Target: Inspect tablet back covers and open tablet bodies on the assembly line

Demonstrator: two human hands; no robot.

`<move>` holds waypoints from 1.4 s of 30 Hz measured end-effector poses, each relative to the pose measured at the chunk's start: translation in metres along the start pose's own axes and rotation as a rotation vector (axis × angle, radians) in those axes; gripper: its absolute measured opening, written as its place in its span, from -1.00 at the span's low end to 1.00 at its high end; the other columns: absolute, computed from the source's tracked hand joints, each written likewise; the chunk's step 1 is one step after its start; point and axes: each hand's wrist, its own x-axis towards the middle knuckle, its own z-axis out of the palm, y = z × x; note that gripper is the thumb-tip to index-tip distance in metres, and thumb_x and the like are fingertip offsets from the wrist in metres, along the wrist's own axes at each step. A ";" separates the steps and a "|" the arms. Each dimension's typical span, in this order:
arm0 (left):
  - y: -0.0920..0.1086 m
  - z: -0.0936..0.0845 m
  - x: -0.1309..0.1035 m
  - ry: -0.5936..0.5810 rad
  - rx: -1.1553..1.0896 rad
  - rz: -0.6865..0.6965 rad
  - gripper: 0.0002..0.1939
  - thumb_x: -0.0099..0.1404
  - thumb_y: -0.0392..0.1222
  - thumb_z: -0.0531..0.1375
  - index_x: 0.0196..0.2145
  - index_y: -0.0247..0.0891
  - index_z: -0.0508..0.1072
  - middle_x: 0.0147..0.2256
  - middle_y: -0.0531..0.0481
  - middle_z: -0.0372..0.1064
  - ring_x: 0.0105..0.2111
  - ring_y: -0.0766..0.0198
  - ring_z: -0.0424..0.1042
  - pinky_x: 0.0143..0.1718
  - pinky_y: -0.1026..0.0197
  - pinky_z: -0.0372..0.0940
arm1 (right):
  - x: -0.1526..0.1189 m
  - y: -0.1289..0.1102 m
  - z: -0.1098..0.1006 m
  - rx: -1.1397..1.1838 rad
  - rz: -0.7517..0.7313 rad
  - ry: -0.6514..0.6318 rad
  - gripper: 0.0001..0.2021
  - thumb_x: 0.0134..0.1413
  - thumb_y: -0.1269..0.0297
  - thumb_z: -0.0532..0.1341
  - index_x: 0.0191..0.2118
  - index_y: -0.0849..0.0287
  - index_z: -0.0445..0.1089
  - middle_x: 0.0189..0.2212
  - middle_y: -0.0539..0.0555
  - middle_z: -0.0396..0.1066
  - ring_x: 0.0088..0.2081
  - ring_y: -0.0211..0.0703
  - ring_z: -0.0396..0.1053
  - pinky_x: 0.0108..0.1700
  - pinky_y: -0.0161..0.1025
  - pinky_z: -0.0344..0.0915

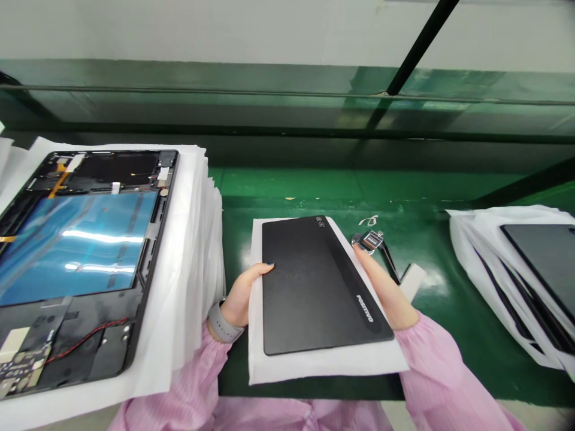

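Tablet (314,287), black w/ POSITIVO on its back, face down on a white sheet (314,365), is btwn my two hands above the green bench (449,341). L hand (245,290) grasps the left edge, thumb on top, sheet pinched in too; fingers hidden below. R hand (386,287) holds along the right edge, thumb beside it; can't see those fingers either, so can't tell how firm.

Main risk IMO: a slip. Sheet looks loose & smooth, so if one hand eases its squeeze, tablet could slide off the paper & hit the bench. Also marks: L thumbnail sits on the black surface nr the edge; dragging it might scratch or smudge. Grey watch band (223,326) is close to the paper stack (195,239); a wide wrist could catch sheets & shift the uncovered unit (99,239) on top, thin red wire (105,325) exposed. R side: tally counter (372,240) is just past my thumb, so a careless swing might knock it or scuff the tablet. White block (412,281) nearby, same prob.
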 end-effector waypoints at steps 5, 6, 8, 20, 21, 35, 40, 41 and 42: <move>-0.012 0.008 -0.004 -0.126 0.057 0.233 -0.53 -0.01 0.24 0.45 -0.36 -0.23 0.66 -0.40 -0.03 0.62 -0.11 -0.09 0.57 0.03 0.03 0.38 | 0.005 0.007 -0.001 -0.043 -0.075 -0.134 -0.69 -0.11 0.37 0.48 -0.15 0.16 0.58 -0.29 0.07 0.66 -0.35 -0.07 0.60 -0.29 -0.25 0.50; -0.014 0.009 -0.005 -0.167 0.078 0.255 -0.51 -0.05 0.29 0.44 -0.41 -0.21 0.66 -0.43 -0.03 0.61 -0.10 -0.11 0.57 0.06 0.00 0.36 | 0.006 0.009 -0.001 -0.037 -0.087 -0.189 -0.72 -0.07 0.36 0.47 -0.16 0.17 0.58 -0.28 0.07 0.66 -0.33 -0.10 0.60 -0.26 -0.27 0.49; -0.017 0.009 -0.008 -0.254 0.121 0.293 -0.56 -0.04 0.27 0.45 -0.49 -0.19 0.66 -0.51 -0.04 0.58 -0.16 -0.09 0.58 0.05 -0.01 0.36 | 0.009 0.017 0.001 -0.003 -0.081 -0.288 -0.77 0.00 0.36 0.44 -0.16 0.18 0.58 -0.27 0.06 0.65 -0.30 -0.16 0.59 -0.21 -0.32 0.47; -0.024 -0.006 -0.005 -0.379 0.231 0.434 -0.64 0.16 0.20 0.36 -0.33 -0.14 0.70 -0.23 -0.16 0.63 -0.03 -0.10 0.52 0.14 -0.07 0.29 | 0.017 0.035 0.006 0.001 -0.029 -0.449 -0.74 0.01 0.28 0.46 -0.14 0.16 0.57 -0.26 0.07 0.63 -0.22 -0.11 0.59 -0.22 -0.29 0.46; -0.023 -0.008 -0.005 -0.364 0.238 0.437 -0.64 0.15 0.21 0.37 -0.34 -0.14 0.70 -0.22 -0.16 0.63 -0.01 -0.11 0.51 0.15 -0.07 0.27 | 0.016 0.034 0.006 -0.004 -0.041 -0.445 -0.73 0.02 0.28 0.46 -0.12 0.15 0.56 -0.24 0.08 0.63 -0.21 -0.10 0.59 -0.19 -0.27 0.46; -0.024 -0.009 -0.001 -0.093 0.325 0.544 -0.46 -0.02 -0.01 0.50 -0.08 -0.23 0.63 -0.12 -0.21 0.62 0.05 -0.22 0.48 0.19 -0.15 0.25 | 0.008 0.025 -0.022 -0.274 -0.806 0.027 -0.64 -0.03 0.06 0.48 -0.08 -0.02 0.60 -0.12 0.12 0.64 -0.08 0.03 0.58 0.01 -0.17 0.48; -0.023 -0.024 0.013 0.147 0.498 0.650 -0.51 -0.22 0.14 0.55 -0.41 -0.24 0.64 -0.37 -0.20 0.63 -0.09 -0.28 0.53 0.23 -0.26 0.18 | 0.020 0.054 -0.048 -0.395 -1.050 0.266 -0.64 -0.06 0.00 0.47 -0.14 0.02 0.64 -0.09 0.20 0.63 -0.06 0.09 0.58 0.02 -0.19 0.48; -0.023 -0.028 0.015 0.173 0.517 0.655 -0.48 -0.24 0.15 0.56 -0.38 -0.23 0.65 -0.39 -0.19 0.62 -0.11 -0.27 0.54 0.23 -0.28 0.16 | 0.022 0.057 -0.051 -0.413 -1.076 0.295 -0.63 -0.03 -0.02 0.46 -0.12 0.04 0.64 -0.06 0.22 0.61 -0.03 0.12 0.57 0.04 -0.16 0.47; -0.023 -0.031 0.017 0.191 0.528 0.659 -0.44 -0.26 0.16 0.56 -0.33 -0.21 0.65 -0.40 -0.18 0.62 -0.13 -0.26 0.55 0.24 -0.30 0.14 | 0.022 0.058 -0.053 -0.442 -1.088 0.297 -0.62 0.00 -0.01 0.44 -0.09 0.05 0.63 -0.03 0.25 0.60 0.00 0.15 0.56 0.06 -0.12 0.46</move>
